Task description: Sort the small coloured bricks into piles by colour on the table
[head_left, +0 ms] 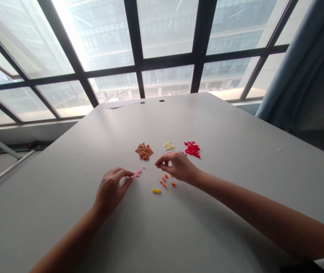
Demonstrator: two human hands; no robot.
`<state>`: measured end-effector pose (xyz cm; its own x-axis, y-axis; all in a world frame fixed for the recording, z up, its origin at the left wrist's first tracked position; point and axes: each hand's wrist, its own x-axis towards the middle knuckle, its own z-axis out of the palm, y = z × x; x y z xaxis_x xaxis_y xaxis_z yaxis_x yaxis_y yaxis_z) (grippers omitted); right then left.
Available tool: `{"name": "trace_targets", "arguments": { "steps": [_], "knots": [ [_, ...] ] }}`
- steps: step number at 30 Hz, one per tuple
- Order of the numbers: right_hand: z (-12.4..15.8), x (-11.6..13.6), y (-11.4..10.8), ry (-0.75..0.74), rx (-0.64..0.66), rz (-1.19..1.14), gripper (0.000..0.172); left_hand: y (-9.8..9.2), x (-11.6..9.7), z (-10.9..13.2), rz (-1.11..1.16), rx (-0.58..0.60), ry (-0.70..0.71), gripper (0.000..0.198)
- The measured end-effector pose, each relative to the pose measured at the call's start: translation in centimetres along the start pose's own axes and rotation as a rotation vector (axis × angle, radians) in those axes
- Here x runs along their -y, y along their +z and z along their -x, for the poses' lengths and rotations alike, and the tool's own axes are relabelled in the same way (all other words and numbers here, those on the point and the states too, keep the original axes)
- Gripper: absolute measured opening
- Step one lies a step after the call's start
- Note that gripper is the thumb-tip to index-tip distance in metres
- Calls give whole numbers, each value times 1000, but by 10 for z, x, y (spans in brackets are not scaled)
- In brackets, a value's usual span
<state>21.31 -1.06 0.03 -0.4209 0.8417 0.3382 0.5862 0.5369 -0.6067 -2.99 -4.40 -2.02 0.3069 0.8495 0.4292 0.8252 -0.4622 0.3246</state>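
left hand: narrowly open, fingertips at tiny pink plastic pieces | right hand: pinched, contents unclear | both beyond yellow oblong plastic brick, lying left-right

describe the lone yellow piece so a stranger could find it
On the grey table, look just nearer the person than the scattered small orange pieces. The small yellow plastic brick lies alone, brighter than the pale yellow pile farther back.

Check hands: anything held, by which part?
Cannot tell. Left hand fingertips meet the small pink plastic pieces; right hand pinches, anything inside too small to see.
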Motion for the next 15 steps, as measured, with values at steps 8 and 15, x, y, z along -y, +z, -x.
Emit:
{"name": "trace_targets", "arguments": {
  "steps": [8,15],
  "knots": [
    [27,-10,-11,-8,196,-18,11,7,-3,-2,-3,-68,0,19],
    [24,-4,-7,-33,227,194,4,2,-1,2,-58,-84,0,18]
  ]
}}
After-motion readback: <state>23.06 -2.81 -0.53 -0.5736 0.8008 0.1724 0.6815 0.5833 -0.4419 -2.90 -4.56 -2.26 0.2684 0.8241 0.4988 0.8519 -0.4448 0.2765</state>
